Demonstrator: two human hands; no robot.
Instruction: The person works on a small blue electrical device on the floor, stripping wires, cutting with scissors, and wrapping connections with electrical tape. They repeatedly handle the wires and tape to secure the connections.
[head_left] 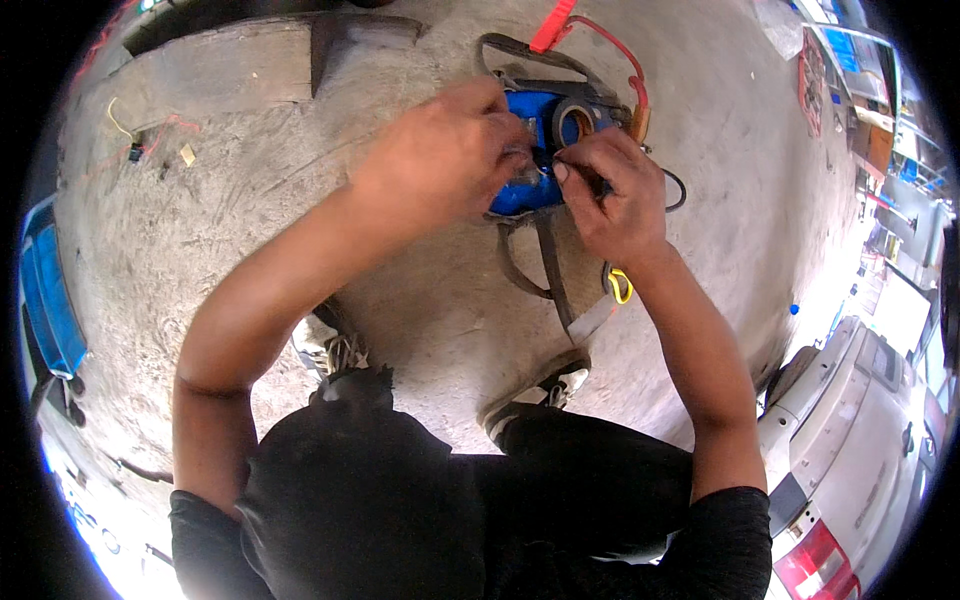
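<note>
A blue bag with black straps (522,200) lies on the concrete floor in front of me. Over its left side is my left hand (455,145), fingers curled inward. My right hand (615,190) is above the right side, thumb and forefinger pinched together. The fingertips of both hands nearly meet over the bag; any small item between them is too hidden to name. A ring like a tape roll (562,122) rests on the bag just beyond my right fingers. A red cable (630,65) curves past the bag's far right corner, near a bright red piece (552,25).
Below the bag on the right is a yellow loop (621,287). A heavy wooden block (220,75) lies far left, with thin loose wires (122,120) before it. My shoe (540,390) is near the bag's straps. A pale vehicle (845,430) stands at the right.
</note>
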